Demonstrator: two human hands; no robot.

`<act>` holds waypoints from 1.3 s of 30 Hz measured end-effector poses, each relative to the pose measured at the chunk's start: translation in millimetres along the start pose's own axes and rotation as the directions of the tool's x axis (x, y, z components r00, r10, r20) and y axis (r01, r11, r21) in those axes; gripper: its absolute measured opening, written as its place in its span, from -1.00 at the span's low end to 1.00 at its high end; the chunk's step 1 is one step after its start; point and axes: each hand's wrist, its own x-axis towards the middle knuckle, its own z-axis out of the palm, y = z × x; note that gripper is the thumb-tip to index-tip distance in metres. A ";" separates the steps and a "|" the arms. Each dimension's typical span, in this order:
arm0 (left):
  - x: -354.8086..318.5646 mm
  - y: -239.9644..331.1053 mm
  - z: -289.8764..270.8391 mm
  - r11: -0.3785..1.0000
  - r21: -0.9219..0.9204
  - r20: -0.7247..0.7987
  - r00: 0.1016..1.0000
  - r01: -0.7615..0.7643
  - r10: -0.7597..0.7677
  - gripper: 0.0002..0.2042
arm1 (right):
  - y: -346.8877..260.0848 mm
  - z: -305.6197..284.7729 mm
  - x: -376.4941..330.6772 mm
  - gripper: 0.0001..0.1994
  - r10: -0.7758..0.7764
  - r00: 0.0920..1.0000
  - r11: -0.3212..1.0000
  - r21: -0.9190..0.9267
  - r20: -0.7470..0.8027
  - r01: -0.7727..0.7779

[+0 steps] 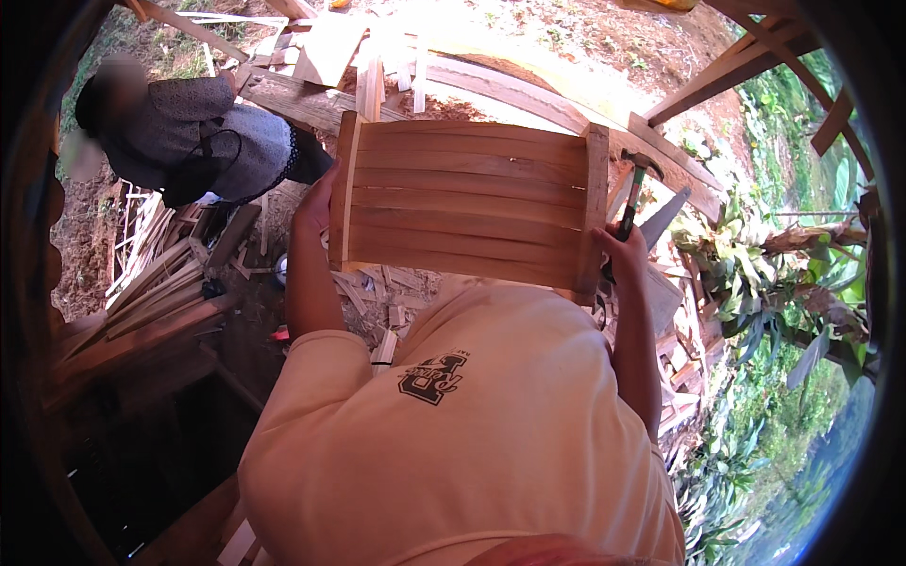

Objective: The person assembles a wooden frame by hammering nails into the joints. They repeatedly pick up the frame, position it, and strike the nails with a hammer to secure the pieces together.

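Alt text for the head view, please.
A person's left hand and right hand hold up a slatted wooden panel by its ends, the right also gripping a claw hammer. Scrap wood lies about; another person is at upper left.

Dirt ground (250, 307) beneath my work, littered with pale wood scraps (382, 292) in front of me and along my right side. Long slats (156, 283) heaped to my left; small red object (280, 334), too blurred to identify, lies nearer me.
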 end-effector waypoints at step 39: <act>-81.2 91.1 297.4 -0.670 0.491 0.721 -0.172 -0.557 0.671 -0.50 | 166.6 -65.2 -158.1 -0.83 0.359 0.868 0.860 0.482 -0.342 -0.166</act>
